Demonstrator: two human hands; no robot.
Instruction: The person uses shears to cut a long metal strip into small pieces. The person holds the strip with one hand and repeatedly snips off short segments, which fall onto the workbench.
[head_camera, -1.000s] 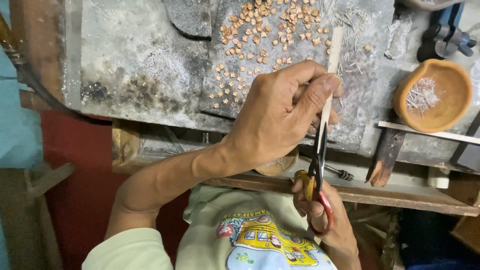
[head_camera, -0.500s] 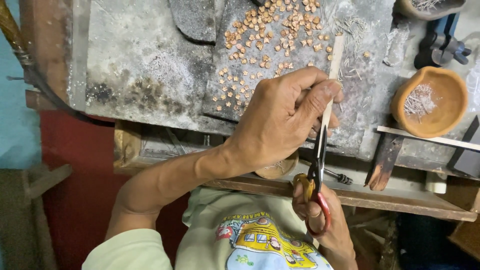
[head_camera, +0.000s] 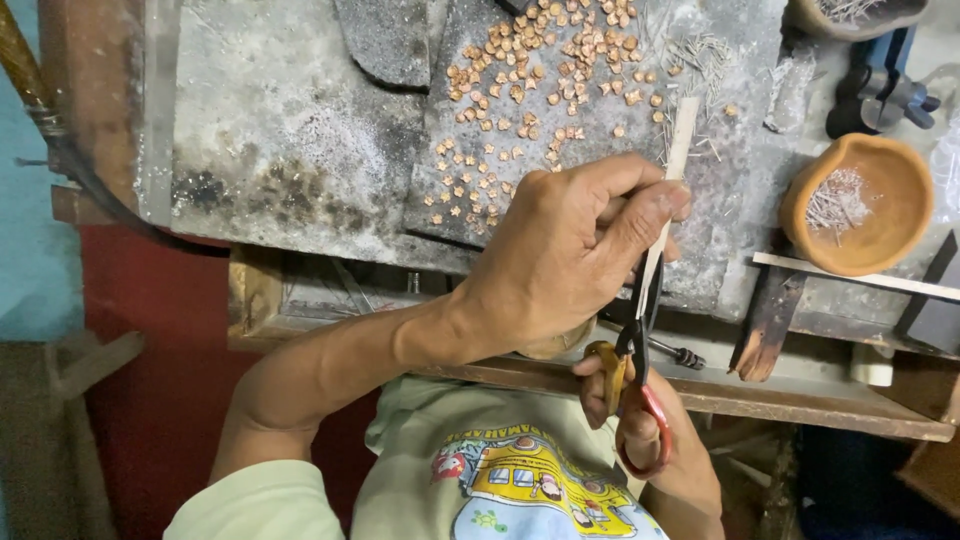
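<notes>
Over the near edge of the bench we see our left hand closed around a thin pale strip, thumb and fingers pinching its lower part while its upper end juts up over the dark slab; just below, our right hand grips the scissors by their yellow and red loops, the black blades pointing up and meeting the strip right under the left fingers; both hands lie close together, the strip between them; small tan star-shaped pieces are scattered on the slab above the left hand; a clay bowl of fine wire bits sits well to the right
</notes>
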